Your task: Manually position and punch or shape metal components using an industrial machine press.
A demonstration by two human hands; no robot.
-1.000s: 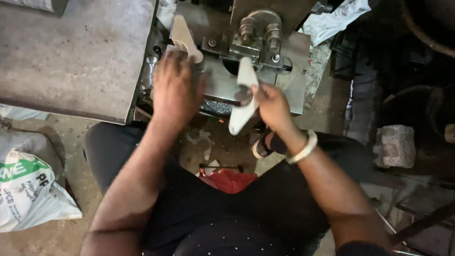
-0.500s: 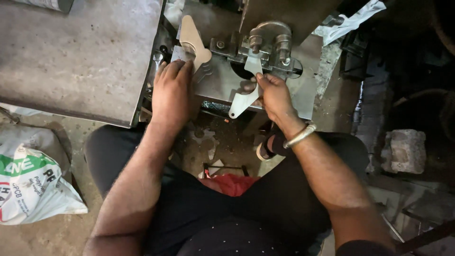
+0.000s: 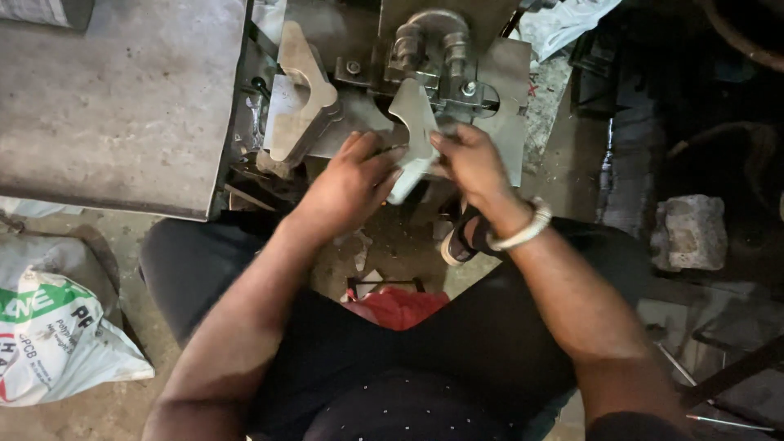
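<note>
Both hands have drawn together since the earlier frame: the left hand [image 3: 351, 184], previously up by the stacked blanks, now meets the right at the workpiece in front of the press.

Left to right. A printed white sack [image 3: 57, 339] lies on the floor at far left. Above it sits the grey worktop [image 3: 122, 98], scuffed and bare where visible. At its right edge, a stack of cut metal blanks [image 3: 302, 98] leans against the machine. The left hand's grip is closed on the lower left edge of a pale, curved metal blank [image 3: 412, 135], fingers curled over it. The right hand [image 3: 474, 167], a white bangle [image 3: 523, 229] on its wrist, pinches the same blank from the right side, thumb on top. The blank stands just below the press tooling [image 3: 429, 45], its upper end near the clamp bolts, not yet seated as far as can be judged. A sandalled foot [image 3: 461, 237] rests on the floor beneath. A stone block [image 3: 690, 233] sits well apart at right.

Risk assessment: both hands are bare and close to the tooling; fingers could be caught if the press cycled while the blank is held. The blank's cut edges could lacerate the palm if it slipped. A misaligned blank would likely yield a faulty piece.
</note>
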